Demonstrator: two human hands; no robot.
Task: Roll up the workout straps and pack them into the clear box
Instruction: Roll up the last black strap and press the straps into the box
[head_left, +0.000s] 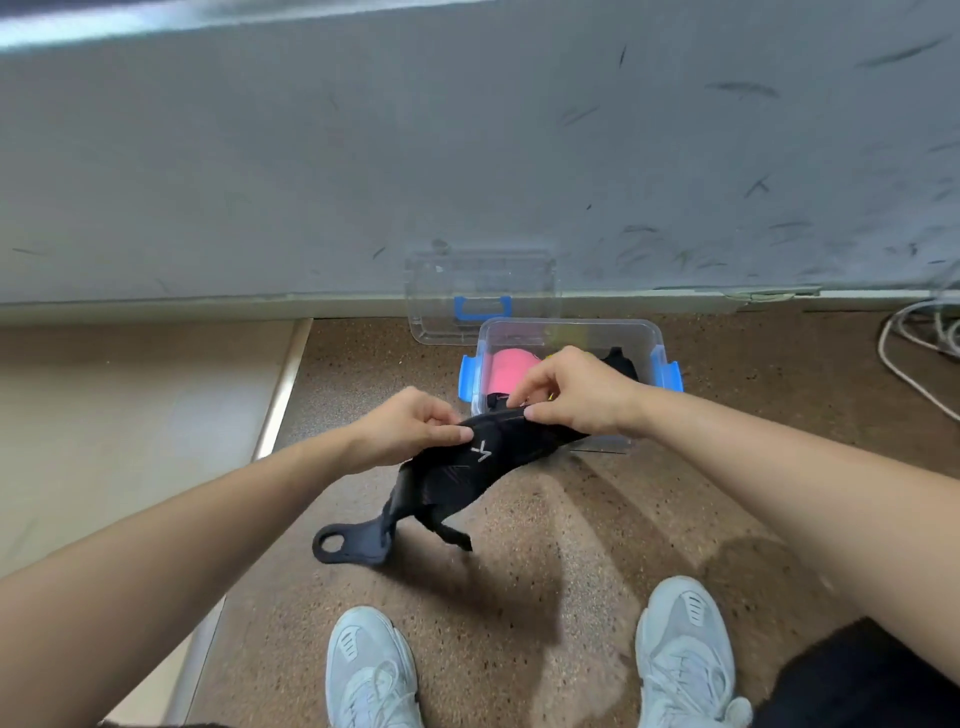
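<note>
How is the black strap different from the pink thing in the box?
The strap is out of the box, pinched by the left hand and right hand; the pink thing lies inside it. The strap hangs loose and unrolled; the pink thing looks like a rounded bundle. The strap is black, the other pink. The pink thing is partly hidden, so what they share is unclear.

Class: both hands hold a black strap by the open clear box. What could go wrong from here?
1. Left hand and right hand pinch the strap only by its top edge; its loop end dangles, so the roll may start crooked.
2. The clear box already holds a pink roll, so a bulky roll might not fit.
</note>
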